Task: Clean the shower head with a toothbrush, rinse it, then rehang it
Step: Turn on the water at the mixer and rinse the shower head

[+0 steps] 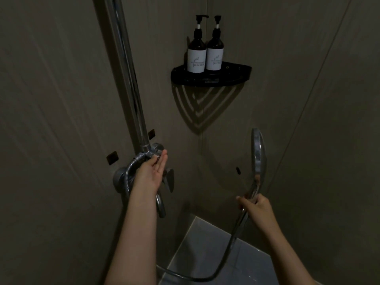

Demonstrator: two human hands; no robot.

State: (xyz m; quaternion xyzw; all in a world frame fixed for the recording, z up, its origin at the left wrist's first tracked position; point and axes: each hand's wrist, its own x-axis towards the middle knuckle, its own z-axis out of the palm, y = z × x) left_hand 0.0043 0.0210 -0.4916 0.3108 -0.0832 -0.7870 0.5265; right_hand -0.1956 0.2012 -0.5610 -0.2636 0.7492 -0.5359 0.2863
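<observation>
Walls (61, 99) of grey-brown panel close the shower corner, dim all over. A chrome riser pipe (127, 79) runs up the left panel to the mixer valve (153, 153), and a black corner shelf (236, 76) above carries two dark pump bottles (196, 52), well apart from the work. The metal hose (228, 247) loops low from the valve across to the right, slack enough, I judge, to let the head be turned freely. The left hand (153, 173) lies with fingers extended on the valve's small knob, thumb seemingly under it, likely to start or stop water for rinsing; no stream is visible. The right hand (256, 204) is closed round the handle of the shower head (258, 153), holding it upright and edge-on, away from the body. Its round chrome face is hardly seen, so its cleanness cannot be told. No toothbrush is in view.
</observation>
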